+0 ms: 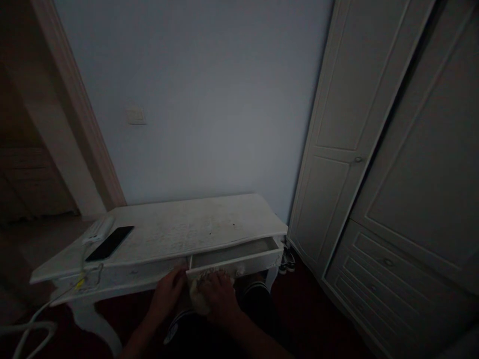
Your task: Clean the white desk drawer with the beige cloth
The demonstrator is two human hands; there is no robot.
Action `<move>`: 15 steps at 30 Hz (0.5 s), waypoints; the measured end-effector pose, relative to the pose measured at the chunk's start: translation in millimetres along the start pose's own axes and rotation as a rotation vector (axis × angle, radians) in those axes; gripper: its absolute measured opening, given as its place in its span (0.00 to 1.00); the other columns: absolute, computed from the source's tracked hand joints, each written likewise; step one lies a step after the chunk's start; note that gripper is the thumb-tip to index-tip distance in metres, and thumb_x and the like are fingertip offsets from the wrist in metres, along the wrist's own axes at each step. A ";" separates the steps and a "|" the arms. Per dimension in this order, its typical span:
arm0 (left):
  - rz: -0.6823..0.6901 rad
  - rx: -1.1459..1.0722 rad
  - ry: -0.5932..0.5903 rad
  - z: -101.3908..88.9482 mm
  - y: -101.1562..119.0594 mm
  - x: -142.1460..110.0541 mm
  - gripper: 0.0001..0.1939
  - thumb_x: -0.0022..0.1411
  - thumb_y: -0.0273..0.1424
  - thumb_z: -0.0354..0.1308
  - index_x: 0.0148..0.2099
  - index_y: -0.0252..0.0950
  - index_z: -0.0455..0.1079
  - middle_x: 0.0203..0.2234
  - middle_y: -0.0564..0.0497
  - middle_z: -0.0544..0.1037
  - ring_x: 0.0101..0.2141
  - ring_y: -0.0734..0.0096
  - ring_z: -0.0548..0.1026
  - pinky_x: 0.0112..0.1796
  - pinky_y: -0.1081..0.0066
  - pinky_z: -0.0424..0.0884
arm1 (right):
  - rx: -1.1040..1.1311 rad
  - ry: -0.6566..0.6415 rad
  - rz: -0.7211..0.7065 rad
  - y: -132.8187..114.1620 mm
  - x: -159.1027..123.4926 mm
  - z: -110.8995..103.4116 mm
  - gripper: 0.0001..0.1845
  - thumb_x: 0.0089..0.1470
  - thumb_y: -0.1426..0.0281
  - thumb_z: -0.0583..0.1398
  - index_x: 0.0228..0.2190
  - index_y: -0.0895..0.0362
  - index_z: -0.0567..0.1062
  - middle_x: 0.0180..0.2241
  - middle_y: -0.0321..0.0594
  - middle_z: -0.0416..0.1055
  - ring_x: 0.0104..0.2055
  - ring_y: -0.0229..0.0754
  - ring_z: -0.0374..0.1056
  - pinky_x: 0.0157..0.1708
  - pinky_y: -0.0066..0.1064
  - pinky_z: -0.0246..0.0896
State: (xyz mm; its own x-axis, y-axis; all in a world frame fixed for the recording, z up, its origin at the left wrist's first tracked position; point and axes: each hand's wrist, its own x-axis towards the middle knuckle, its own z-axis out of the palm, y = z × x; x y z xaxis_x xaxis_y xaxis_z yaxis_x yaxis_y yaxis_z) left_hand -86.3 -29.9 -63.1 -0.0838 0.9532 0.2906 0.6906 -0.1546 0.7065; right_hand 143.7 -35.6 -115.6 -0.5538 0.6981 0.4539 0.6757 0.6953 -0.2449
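Two bare hands are at the pulled-out drawer of a white surface. The left hand is at the drawer's left front corner, fingers partly curled; the dimness hides whether they grip its edge. The right hand bends over a pale cloth, holding it against the drawer's carved front, left of the knob. The drawer's front edge juts past the surface's rim, and the person's legs are close beneath it, leaving little room there. Well left of the drawer, a phone lies beside a white power strip. Right of the drawer, a stretch of dark red floor with shoes separates it from the wardrobe. Behind the drawer, the surface runs back to the wall.
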 end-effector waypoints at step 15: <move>0.069 -0.158 -0.133 -11.0 14.1 18.1 0.24 0.52 0.35 0.50 0.47 0.37 0.79 0.45 0.46 0.85 0.48 0.56 0.81 0.52 0.60 0.76 | 0.013 0.180 0.056 -43.6 50.6 -13.7 0.31 0.52 0.55 0.67 0.55 0.49 0.70 0.54 0.47 0.67 0.56 0.60 0.60 0.57 0.54 0.55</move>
State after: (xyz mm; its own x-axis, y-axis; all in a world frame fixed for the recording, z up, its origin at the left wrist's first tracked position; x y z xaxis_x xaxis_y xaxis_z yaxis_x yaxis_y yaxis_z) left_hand -86.0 -17.7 -40.8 0.0624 0.9633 0.2609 0.5694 -0.2491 0.7834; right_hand 93.0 -32.9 -70.2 -0.4188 0.6948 0.5847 0.6960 0.6592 -0.2848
